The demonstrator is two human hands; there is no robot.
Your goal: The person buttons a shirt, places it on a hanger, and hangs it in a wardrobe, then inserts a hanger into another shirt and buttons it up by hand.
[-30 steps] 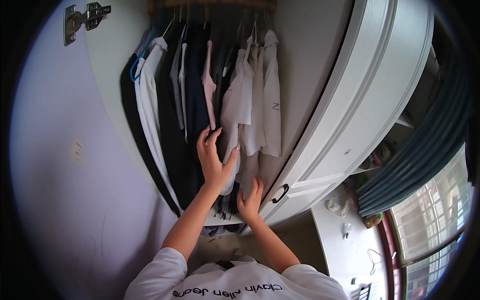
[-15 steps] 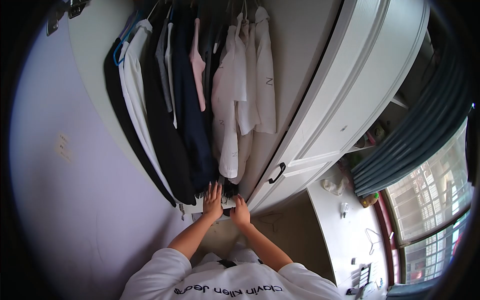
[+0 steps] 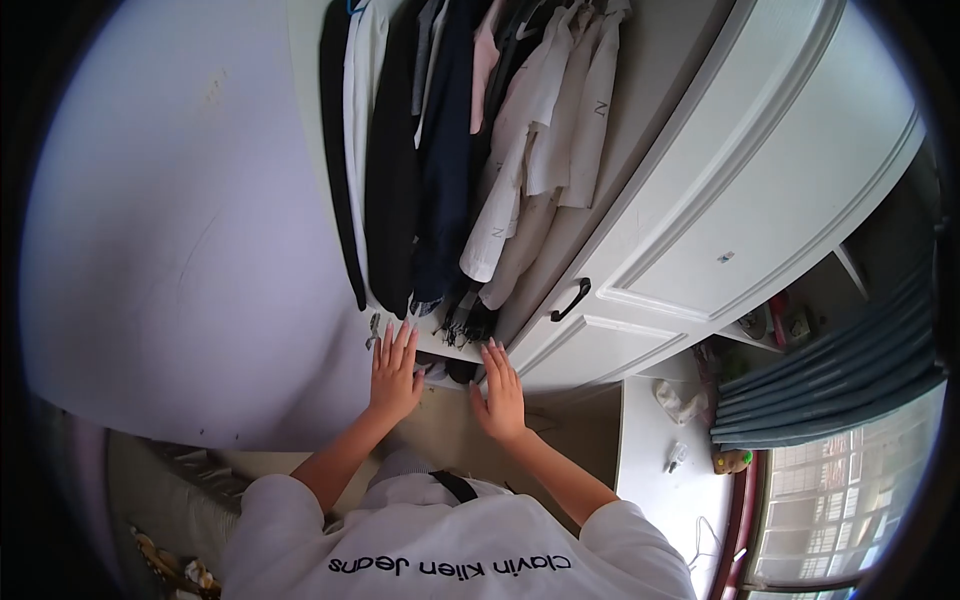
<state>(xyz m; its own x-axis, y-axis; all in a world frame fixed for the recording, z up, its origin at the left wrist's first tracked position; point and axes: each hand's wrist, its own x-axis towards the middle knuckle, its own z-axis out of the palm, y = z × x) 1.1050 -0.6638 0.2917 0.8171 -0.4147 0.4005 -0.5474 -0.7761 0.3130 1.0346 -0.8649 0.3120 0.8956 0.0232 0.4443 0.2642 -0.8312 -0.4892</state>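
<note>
My left hand (image 3: 396, 372) is open in front of the wardrobe, fingers pointing away from me. Its fingertips are near the front of a white wardrobe shelf (image 3: 455, 347) and below a metal hinge (image 3: 375, 328). My right hand (image 3: 502, 398), also open, is by the right end of that shelf. Both hands look empty; whether the fingertips touch the wardrobe I cannot tell. Above them hang a black garment (image 3: 391, 180), a navy garment (image 3: 445, 170) and white printed shirts (image 3: 513, 170). A dark checked, fringed cloth (image 3: 470, 318) hangs down to the shelf.
On the left stands a large pale door panel (image 3: 190, 240). A white wardrobe door (image 3: 690, 230) with a black handle (image 3: 571, 300) is on the right. Farther right are a white desk (image 3: 650, 490) with a clear small item (image 3: 676, 456), a blue-grey curtain (image 3: 820, 390) and a window.
My hands have moved apart and back from the wardrobe's lower edge. The view has tilted down, so the clothes sit higher and the shelf and the fringed cloth show more.
</note>
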